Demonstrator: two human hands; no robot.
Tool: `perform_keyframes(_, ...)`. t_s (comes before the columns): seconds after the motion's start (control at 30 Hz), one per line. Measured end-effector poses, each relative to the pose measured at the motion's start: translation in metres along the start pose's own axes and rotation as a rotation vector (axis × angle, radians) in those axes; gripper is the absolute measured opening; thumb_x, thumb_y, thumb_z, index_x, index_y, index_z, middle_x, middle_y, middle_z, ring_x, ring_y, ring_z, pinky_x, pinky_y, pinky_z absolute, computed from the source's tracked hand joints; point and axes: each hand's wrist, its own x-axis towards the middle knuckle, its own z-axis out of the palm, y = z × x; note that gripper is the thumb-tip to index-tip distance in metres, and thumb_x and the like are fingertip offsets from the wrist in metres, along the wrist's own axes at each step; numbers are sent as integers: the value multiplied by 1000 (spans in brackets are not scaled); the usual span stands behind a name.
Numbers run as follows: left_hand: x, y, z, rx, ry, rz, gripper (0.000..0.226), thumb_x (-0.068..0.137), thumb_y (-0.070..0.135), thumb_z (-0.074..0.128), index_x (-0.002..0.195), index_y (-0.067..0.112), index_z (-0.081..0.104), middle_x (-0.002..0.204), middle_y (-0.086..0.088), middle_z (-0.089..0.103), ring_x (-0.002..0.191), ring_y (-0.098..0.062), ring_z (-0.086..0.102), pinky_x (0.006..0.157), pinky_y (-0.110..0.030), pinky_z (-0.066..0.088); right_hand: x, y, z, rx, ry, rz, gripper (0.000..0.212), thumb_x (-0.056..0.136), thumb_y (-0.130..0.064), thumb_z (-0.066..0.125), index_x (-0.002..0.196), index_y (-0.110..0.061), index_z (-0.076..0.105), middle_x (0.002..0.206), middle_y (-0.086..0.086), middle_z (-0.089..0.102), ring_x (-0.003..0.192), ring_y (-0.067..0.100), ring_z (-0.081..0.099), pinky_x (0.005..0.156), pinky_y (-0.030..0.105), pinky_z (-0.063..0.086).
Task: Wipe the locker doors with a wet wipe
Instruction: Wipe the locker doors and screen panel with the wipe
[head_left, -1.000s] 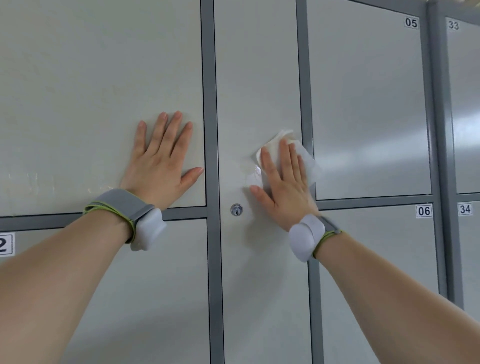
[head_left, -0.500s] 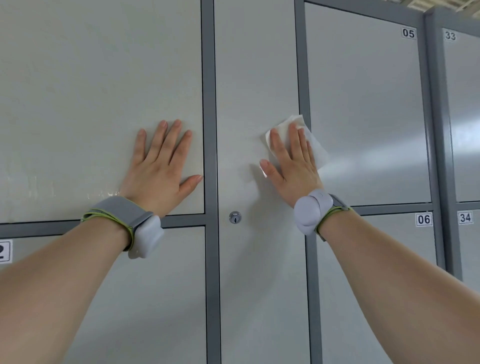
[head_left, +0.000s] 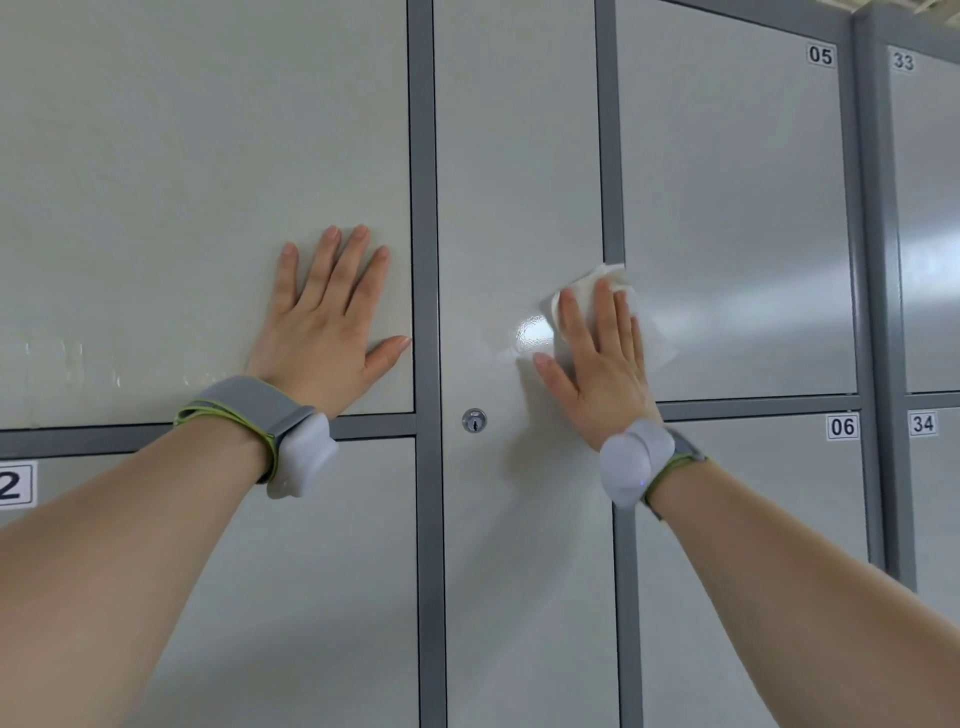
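Note:
A wall of pale grey locker doors fills the view. My right hand presses a white wet wipe flat against the right edge of the tall narrow middle door, fingers straight; the wipe overlaps the grey frame strip and the edge of door 05. A wet shiny patch sits just left of the fingers. My left hand rests flat with spread fingers on the large upper left door. Both wrists wear grey bands with white devices.
A round keyhole lock sits on the middle door below the hands. Grey frame strips separate the doors. Numbered doors 06, 33 and 34 lie to the right; a label "2" at left.
My right hand slid the wipe up and rightward along the middle door to its right edge, leaving a wet sheen. The view tilted slightly upward. The left hand stayed flat in place.

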Motion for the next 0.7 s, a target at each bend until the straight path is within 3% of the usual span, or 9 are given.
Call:
perform_keyframes(0.17,0,0,1,14,16,12,75,89,52,31,143,0,31,151,-21,28,139,-36,21,113,-44,-7,20,-5,-7,19,-16,38,88,76,-72,7,151,-28,0,158,11,-13,145,25,-17,113,29,-18)
perform_keyframes(0.33,0,1,-1,-2,-10,3,76,89,52,29,144,-1,30,151,-22,26,139,-38,22,112,-49,-2,-36,-14,18,-23,-70,-130,79,85,-75,5,147,-28,-6,156,9,-15,144,22,-20,116,34,-16)
perform_keyframes(0.5,0,1,-2,-8,-25,4,75,89,51,31,143,-1,31,151,-22,27,139,-39,23,111,-51,0,-36,-10,15,-52,-94,-268,75,89,-71,6,149,-27,1,156,7,-12,145,22,-14,117,33,-12)
perform_keyframes(0.6,-1,1,-4,-18,-44,2,76,89,52,30,143,-1,31,151,-22,27,139,-38,22,112,-47,-5,-8,-12,3,-36,-57,-150,76,84,-72,8,149,-32,0,158,5,-13,145,19,-17,111,22,-21)
perform_keyframes(0.7,0,0,-4,-23,-61,-1,76,89,52,29,144,0,30,152,-21,26,140,-37,21,113,-42,-10,13,-26,-2,12,-59,-23,82,78,-71,5,150,-33,-2,158,7,-17,144,20,-21,110,24,-22)
